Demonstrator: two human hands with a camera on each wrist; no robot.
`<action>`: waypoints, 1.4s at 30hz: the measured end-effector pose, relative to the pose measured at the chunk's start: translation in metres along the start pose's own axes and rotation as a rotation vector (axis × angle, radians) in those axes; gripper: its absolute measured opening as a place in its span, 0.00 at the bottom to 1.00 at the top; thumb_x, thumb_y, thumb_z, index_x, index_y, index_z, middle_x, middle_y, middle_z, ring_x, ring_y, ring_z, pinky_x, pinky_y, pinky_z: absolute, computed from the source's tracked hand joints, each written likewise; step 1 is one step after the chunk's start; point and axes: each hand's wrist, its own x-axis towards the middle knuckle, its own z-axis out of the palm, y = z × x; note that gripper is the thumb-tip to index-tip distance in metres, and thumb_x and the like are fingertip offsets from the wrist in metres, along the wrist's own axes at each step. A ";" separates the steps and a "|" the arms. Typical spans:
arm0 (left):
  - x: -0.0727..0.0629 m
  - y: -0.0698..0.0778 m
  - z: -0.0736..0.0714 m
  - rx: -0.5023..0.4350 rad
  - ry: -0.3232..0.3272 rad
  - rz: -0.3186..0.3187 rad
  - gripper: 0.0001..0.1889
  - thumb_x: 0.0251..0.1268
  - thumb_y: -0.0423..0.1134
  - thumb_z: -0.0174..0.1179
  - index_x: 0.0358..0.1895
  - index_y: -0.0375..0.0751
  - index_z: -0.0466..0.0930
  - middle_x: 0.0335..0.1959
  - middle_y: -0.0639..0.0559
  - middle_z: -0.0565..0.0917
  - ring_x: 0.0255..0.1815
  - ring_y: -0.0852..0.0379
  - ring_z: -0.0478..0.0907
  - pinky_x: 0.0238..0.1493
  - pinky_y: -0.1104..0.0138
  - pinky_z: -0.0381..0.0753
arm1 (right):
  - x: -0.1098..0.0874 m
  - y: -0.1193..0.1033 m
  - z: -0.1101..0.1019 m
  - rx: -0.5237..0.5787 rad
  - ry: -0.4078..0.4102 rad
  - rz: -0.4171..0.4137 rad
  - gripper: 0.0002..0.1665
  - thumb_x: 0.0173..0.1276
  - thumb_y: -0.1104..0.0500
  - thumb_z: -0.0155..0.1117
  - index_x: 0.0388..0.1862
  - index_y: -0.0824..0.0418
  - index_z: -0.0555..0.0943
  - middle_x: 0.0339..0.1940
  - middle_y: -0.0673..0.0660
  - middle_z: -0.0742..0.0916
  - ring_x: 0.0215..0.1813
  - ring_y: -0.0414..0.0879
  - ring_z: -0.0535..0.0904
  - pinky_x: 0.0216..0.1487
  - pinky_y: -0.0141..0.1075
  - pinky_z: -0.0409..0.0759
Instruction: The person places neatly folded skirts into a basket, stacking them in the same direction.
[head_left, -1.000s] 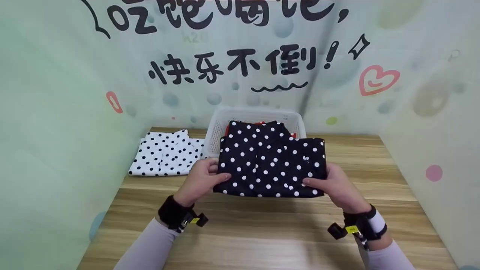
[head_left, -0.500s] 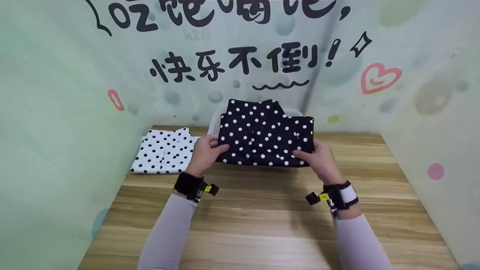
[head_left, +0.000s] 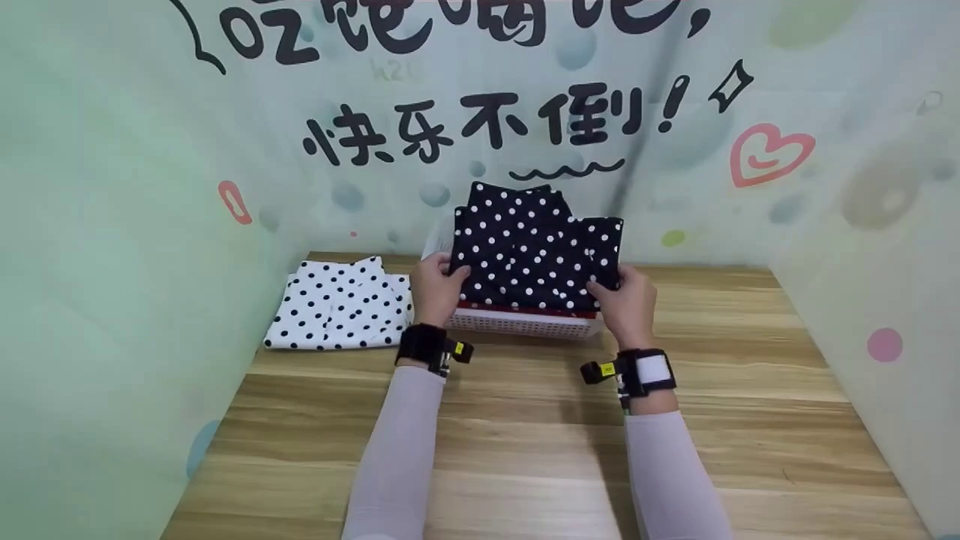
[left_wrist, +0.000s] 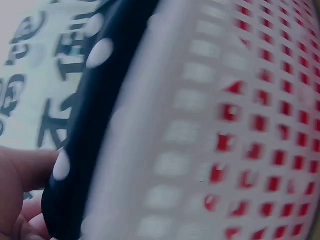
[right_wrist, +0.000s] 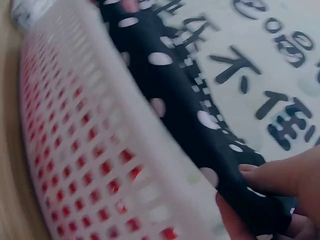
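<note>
Both hands hold a folded black garment with white polka dots (head_left: 536, 251) over the white plastic basket (head_left: 517, 324). My left hand (head_left: 437, 291) pinches its near left corner, thumb on top. At the near right corner my right hand (head_left: 630, 304) pinches it the same way. In the left wrist view, the dark folded edge (left_wrist: 80, 120) lies along the basket's rim. The right wrist view shows the thumb and fingers (right_wrist: 280, 175) gripping the fold beside the basket wall (right_wrist: 90, 150). Red fabric shows through the basket's holes; the garment hides most of its inside.
A folded white garment with black dots (head_left: 337, 304) lies on the wooden table (head_left: 510, 442), left of the basket. A printed backdrop (head_left: 697, 187) with black lettering stands close behind the basket, and pale side walls flank the table.
Both hands have carried the black dotted garment forward, away from the body, from in front of the basket to over it. The basket's front wall and a red strip now show below it.
</note>
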 end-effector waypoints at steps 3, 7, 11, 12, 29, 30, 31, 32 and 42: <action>-0.001 -0.003 0.004 0.036 0.036 0.012 0.12 0.68 0.36 0.72 0.50 0.34 0.88 0.44 0.40 0.92 0.44 0.47 0.89 0.49 0.56 0.88 | -0.002 0.003 0.008 -0.059 0.045 -0.048 0.16 0.68 0.62 0.75 0.50 0.70 0.86 0.47 0.67 0.91 0.46 0.57 0.88 0.44 0.43 0.88; -0.003 -0.005 0.003 0.065 0.048 0.000 0.12 0.68 0.35 0.72 0.50 0.34 0.88 0.44 0.40 0.92 0.45 0.47 0.88 0.51 0.56 0.87 | -0.004 0.002 0.015 -0.083 0.038 -0.044 0.17 0.69 0.62 0.75 0.52 0.70 0.85 0.50 0.68 0.91 0.50 0.59 0.88 0.49 0.47 0.90; -0.004 -0.004 0.001 0.076 0.046 -0.010 0.14 0.68 0.36 0.72 0.52 0.34 0.87 0.46 0.39 0.91 0.48 0.45 0.88 0.55 0.55 0.86 | -0.004 0.001 0.016 -0.104 0.038 -0.035 0.19 0.69 0.61 0.75 0.55 0.70 0.85 0.53 0.69 0.90 0.53 0.61 0.88 0.54 0.49 0.90; -0.004 -0.004 0.001 0.074 0.050 -0.007 0.16 0.68 0.37 0.72 0.54 0.33 0.86 0.48 0.39 0.91 0.50 0.44 0.88 0.57 0.55 0.86 | -0.004 0.001 0.016 -0.116 0.047 -0.040 0.21 0.69 0.59 0.76 0.56 0.70 0.84 0.53 0.69 0.90 0.54 0.61 0.88 0.55 0.50 0.89; -0.007 0.001 -0.002 0.066 0.088 0.071 0.33 0.65 0.53 0.74 0.68 0.37 0.80 0.60 0.37 0.87 0.59 0.39 0.85 0.60 0.50 0.85 | -0.008 -0.006 0.006 -0.185 0.107 -0.100 0.40 0.66 0.50 0.78 0.73 0.66 0.76 0.71 0.67 0.83 0.72 0.65 0.78 0.76 0.55 0.75; -0.007 0.003 -0.002 0.065 0.086 0.084 0.32 0.66 0.52 0.74 0.67 0.37 0.81 0.61 0.37 0.87 0.61 0.40 0.84 0.63 0.50 0.84 | -0.008 -0.006 0.006 -0.185 0.106 -0.099 0.40 0.66 0.50 0.78 0.73 0.65 0.77 0.71 0.67 0.83 0.73 0.64 0.78 0.76 0.55 0.74; -0.008 0.004 -0.002 0.063 0.082 0.099 0.31 0.66 0.51 0.74 0.66 0.38 0.82 0.61 0.38 0.87 0.62 0.40 0.84 0.65 0.50 0.83 | -0.009 -0.007 0.006 -0.184 0.105 -0.097 0.40 0.66 0.51 0.78 0.73 0.65 0.77 0.71 0.67 0.83 0.73 0.64 0.78 0.76 0.55 0.74; -0.009 0.006 -0.002 0.063 0.079 0.113 0.29 0.67 0.51 0.73 0.65 0.38 0.83 0.62 0.39 0.87 0.63 0.41 0.84 0.67 0.50 0.82 | -0.009 -0.007 0.006 -0.184 0.106 -0.095 0.40 0.66 0.51 0.78 0.73 0.65 0.77 0.71 0.67 0.83 0.73 0.64 0.78 0.76 0.55 0.74; -0.016 0.021 0.001 0.290 -0.063 0.317 0.24 0.78 0.53 0.62 0.66 0.41 0.82 0.69 0.42 0.83 0.74 0.43 0.76 0.79 0.51 0.71 | -0.011 -0.011 0.008 -0.206 0.106 -0.116 0.39 0.67 0.51 0.77 0.73 0.65 0.77 0.71 0.68 0.83 0.73 0.65 0.77 0.76 0.56 0.74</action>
